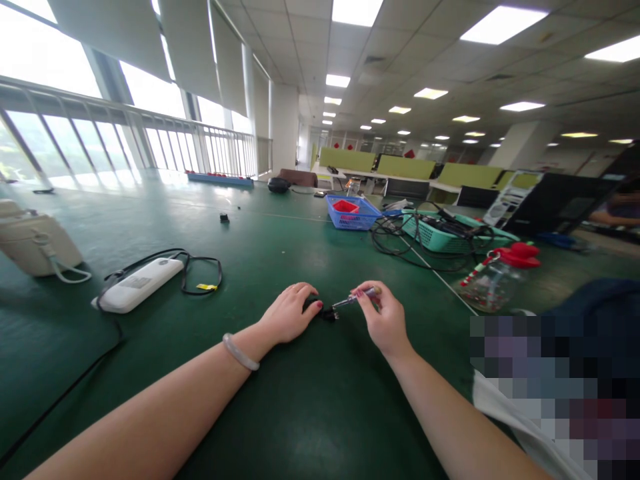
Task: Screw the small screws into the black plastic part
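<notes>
On the green table (280, 413), near the middle and close to the person, a small black part (327, 312) lies between the two hands. Left hand (289, 313) rests palm down over its left end, fingers curled together and pressing it to the table; only the right end of the part shows past the fingertips. Right hand (383, 319) sits just right of it, thumb and fingers pinched around a slim screwdriver (356, 298). The tool's long axis runs from upper right at the hand down-left to the part, tilted low, tip touching or just at the part's exposed end; exact contact too small to tell. So the part lies left of the right fingers and right of the left fingers, both hands about equally near, left one on it. What kind of part it is cannot be told.

Around: a white box (137, 283) with black cable (203, 267) well left, a beige device (35, 243) at far left, a clear bottle (493, 283) with red cap lying to the right, a blue basket (353, 213) and a teal basket (440, 235) with tangled cords farther back.
</notes>
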A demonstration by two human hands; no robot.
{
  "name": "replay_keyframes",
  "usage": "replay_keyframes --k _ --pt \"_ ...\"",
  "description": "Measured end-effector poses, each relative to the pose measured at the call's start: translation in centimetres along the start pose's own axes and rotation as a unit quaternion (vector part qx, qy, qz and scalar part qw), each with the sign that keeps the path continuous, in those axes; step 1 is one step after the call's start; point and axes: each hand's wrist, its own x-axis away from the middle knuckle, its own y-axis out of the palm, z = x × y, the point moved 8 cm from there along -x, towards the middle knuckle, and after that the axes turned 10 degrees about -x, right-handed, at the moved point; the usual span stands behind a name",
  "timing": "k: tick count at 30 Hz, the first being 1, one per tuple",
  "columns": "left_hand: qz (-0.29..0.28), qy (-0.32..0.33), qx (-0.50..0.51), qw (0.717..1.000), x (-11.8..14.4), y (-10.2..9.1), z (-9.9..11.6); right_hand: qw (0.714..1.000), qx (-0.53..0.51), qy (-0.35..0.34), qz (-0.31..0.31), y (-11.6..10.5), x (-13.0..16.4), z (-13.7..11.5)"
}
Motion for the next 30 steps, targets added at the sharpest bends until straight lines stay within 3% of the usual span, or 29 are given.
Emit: replay_keyframes --k 3,9,15,21,26,30 --pt "-0.017 0.043 -0.030 0.999 0.4 0.4 1.7 0.998 0.032 -0.049 0.036 -0.7 0.1 -1.3" --pt "-0.028 0.016 -0.087 0.996 1.0 1.3 3.6 0.991 0.030 -0.075 0.106 -2.2 0.0 -1.6" --pt "-0.015 -0.001 -0.097 0.995 1.4 1.4 4.7 0.991 0.044 -0.083 0.091 -1.9 -0.1 -1.6" --pt "-0.067 0.020 -0.073 0.995 4.5 0.2 5.2 0.994 0.038 -0.057 0.086 -2.7 -0.1 -0.9" --pt "-0.144 0.029 -0.036 0.989 10.4 -2.4 3.3 0.994 0.020 -0.040 0.096 -3.1 -0.1 -0.7" --pt "-0.149 0.005 -0.030 0.988 16.6 -4.3 -2.0 0.996 0.012 -0.050 0.080 -2.5 0.0 -1.1"
